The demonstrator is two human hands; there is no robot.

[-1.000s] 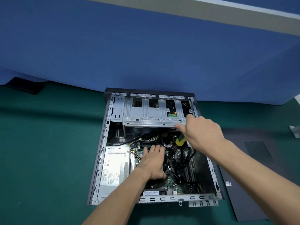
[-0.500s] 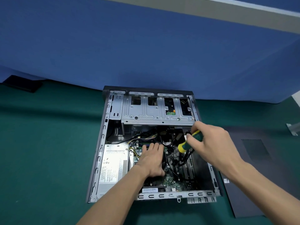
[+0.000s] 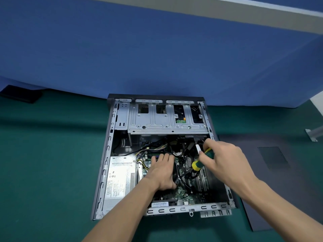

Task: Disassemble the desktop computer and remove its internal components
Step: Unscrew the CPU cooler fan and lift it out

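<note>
Down came the right hand (image 3: 222, 159) from the drive cage (image 3: 167, 123), gripping the screwdriver (image 3: 202, 159); left hand (image 3: 162, 170) lay flat on the fan inside the open computer (image 3: 104, 172). Fan removal; next, seat the tip on a screw.

The left hand (image 3: 163, 172) is lying flat over the fan and cooler at the middle of the motherboard (image 3: 181, 193), hiding nearly all of it, and both forearms are running off the bottom edge. The right hand (image 3: 225, 160) is covering the rear of the screwdriver (image 3: 202, 159) handle, while the shaft and tip are sinking among the black cables (image 3: 185, 173), so where the tip is landing cannot be told. The side panel (image 3: 272, 182) is getting cut by the right edge, and the print on the power supply (image 3: 120, 180) label is staying too small to read.
</note>
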